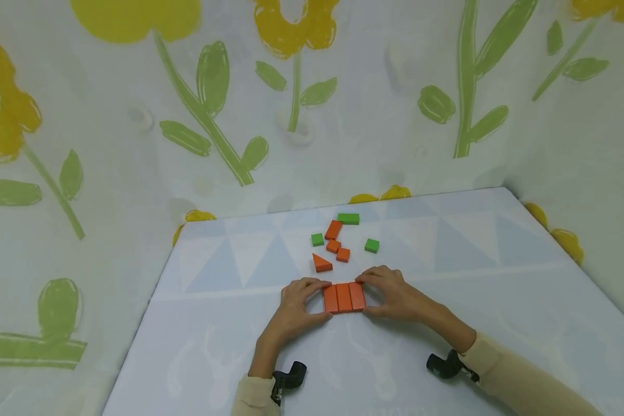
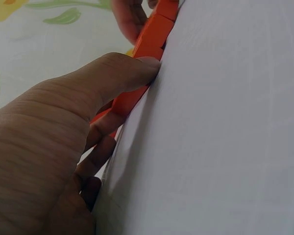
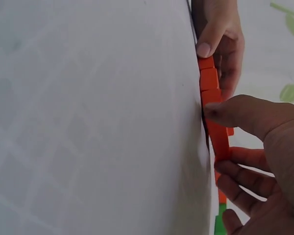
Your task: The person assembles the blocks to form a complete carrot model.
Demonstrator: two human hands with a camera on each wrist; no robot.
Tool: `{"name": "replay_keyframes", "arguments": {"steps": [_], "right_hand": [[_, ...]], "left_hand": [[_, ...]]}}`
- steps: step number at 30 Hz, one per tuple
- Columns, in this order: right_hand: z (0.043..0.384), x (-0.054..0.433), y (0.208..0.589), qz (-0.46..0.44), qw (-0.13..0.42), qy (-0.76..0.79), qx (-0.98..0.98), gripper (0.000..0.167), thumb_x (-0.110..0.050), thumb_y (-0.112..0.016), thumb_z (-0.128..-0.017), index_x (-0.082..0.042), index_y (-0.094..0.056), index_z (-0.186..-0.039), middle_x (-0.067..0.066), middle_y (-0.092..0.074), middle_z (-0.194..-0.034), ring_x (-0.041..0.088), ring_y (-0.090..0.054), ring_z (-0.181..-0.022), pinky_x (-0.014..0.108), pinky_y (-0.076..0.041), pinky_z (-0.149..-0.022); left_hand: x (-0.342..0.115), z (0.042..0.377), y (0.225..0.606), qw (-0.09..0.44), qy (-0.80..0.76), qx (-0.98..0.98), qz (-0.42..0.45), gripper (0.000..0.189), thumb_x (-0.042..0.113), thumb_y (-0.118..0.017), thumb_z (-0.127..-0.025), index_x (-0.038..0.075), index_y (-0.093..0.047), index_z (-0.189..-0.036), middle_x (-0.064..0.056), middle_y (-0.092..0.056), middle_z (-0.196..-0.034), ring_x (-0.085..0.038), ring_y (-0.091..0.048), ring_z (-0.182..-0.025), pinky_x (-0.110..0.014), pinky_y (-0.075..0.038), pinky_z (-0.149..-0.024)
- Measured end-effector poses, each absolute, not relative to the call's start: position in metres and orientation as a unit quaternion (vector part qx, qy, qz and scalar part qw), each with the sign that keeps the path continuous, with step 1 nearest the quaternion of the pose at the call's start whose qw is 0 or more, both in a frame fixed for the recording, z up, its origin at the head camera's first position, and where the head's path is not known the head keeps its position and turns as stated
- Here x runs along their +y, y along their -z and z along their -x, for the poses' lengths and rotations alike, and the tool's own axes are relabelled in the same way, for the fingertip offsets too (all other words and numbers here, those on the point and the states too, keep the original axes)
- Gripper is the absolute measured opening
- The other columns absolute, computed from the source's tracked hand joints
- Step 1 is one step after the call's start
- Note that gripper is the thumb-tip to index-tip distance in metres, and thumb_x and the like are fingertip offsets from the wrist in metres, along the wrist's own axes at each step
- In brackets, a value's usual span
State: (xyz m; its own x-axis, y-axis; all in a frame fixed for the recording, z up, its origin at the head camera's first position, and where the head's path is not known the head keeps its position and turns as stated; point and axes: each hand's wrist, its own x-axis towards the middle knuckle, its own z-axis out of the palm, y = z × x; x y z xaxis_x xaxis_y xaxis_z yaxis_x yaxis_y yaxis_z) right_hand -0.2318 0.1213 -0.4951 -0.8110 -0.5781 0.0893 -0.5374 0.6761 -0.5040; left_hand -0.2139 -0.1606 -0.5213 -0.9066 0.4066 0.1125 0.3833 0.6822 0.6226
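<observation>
Three orange rectangular blocks lie side by side on the table, forming a short row in the head view. My left hand (image 1: pixel 293 306) pinches the left block (image 1: pixel 330 299) by its far and near ends, between thumb and fingers. At the other side my right hand (image 1: pixel 397 296) grips the right block (image 1: pixel 357 296) in the same way. Between them sits the middle block (image 1: pixel 344 297), flush against both neighbours. In the left wrist view the left thumb (image 2: pixel 122 73) presses on a block's near face. The right thumb (image 3: pixel 230 113) does likewise in the right wrist view.
Beyond the row lie an orange triangular block (image 1: pixel 322 263), two small orange blocks (image 1: pixel 343 255), a longer orange block (image 1: pixel 333 230), a long green block (image 1: pixel 348 219) and two small green blocks (image 1: pixel 371 246). Flower-printed cloth (image 1: pixel 343 144) rises behind the table (image 1: pixel 187 323).
</observation>
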Motion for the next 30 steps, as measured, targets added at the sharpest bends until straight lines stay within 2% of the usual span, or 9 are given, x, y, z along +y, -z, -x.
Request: {"name": "replay_keyframes", "arguments": {"steps": [6, 12, 16, 21, 26, 30], "right_hand": [[0.232, 0.117, 0.498, 0.3, 0.056, 0.252, 0.918, 0.059, -0.028, -0.084, -0.08, -0.011, -0.063, -0.131, 0.004, -0.057, -0.128, 0.027, -0.048, -0.122, 0.051, -0.037, -0.095], [0.233, 0.115, 0.493, 0.305, 0.063, 0.236, 0.921, 0.064, -0.033, -0.084, -0.081, -0.011, -0.059, -0.136, 0.006, -0.055, -0.133, 0.028, -0.047, -0.124, 0.051, -0.037, -0.097], [0.239, 0.117, 0.484, 0.297, 0.043, 0.247, 0.921, 0.059, -0.032, -0.081, -0.084, -0.011, -0.06, -0.134, 0.005, -0.056, -0.133, 0.027, -0.047, -0.125, 0.051, -0.038, -0.097], [0.254, 0.113, 0.472, 0.298, 0.001, 0.266, 0.917, 0.044, -0.024, -0.076, -0.089, -0.007, -0.064, -0.128, 0.006, -0.062, -0.124, 0.029, -0.05, -0.12, 0.052, -0.039, -0.095], [0.278, 0.101, 0.461, 0.301, -0.039, 0.268, 0.914, 0.04, -0.019, -0.076, -0.089, -0.003, -0.065, -0.124, 0.01, -0.064, -0.117, 0.03, -0.054, -0.114, 0.053, -0.039, -0.092], [0.299, 0.089, 0.458, 0.289, -0.036, 0.253, 0.922, 0.039, -0.02, -0.075, -0.09, -0.003, -0.066, -0.123, 0.011, -0.064, -0.115, 0.03, -0.055, -0.112, 0.052, -0.038, -0.092]], "left_hand": [[-0.162, 0.213, 0.519, 0.02, -0.333, 0.918, -0.214, 0.058, 0.04, -0.078, -0.084, 0.032, -0.059, -0.138, 0.009, -0.052, -0.134, -0.017, -0.041, -0.129, -0.049, -0.023, -0.11], [-0.164, 0.211, 0.519, 0.013, -0.339, 0.916, -0.213, 0.058, 0.038, -0.08, -0.084, 0.031, -0.059, -0.138, 0.009, -0.053, -0.133, -0.018, -0.042, -0.128, -0.05, -0.023, -0.109], [-0.163, 0.212, 0.521, 0.013, -0.341, 0.914, -0.218, 0.058, 0.04, -0.079, -0.084, 0.032, -0.059, -0.139, 0.009, -0.052, -0.135, -0.018, -0.041, -0.13, -0.049, -0.022, -0.111], [-0.161, 0.212, 0.523, 0.012, -0.342, 0.913, -0.221, 0.058, 0.041, -0.078, -0.084, 0.031, -0.059, -0.138, 0.006, -0.052, -0.135, -0.02, -0.041, -0.129, -0.052, -0.024, -0.109], [-0.161, 0.213, 0.522, 0.011, -0.339, 0.914, -0.223, 0.058, 0.041, -0.078, -0.085, 0.031, -0.059, -0.138, 0.007, -0.053, -0.134, -0.019, -0.042, -0.128, -0.05, -0.024, -0.108], [-0.16, 0.216, 0.522, 0.003, -0.336, 0.914, -0.229, 0.057, 0.041, -0.078, -0.085, 0.03, -0.059, -0.138, 0.008, -0.053, -0.133, -0.019, -0.043, -0.127, -0.05, -0.026, -0.106]]}}
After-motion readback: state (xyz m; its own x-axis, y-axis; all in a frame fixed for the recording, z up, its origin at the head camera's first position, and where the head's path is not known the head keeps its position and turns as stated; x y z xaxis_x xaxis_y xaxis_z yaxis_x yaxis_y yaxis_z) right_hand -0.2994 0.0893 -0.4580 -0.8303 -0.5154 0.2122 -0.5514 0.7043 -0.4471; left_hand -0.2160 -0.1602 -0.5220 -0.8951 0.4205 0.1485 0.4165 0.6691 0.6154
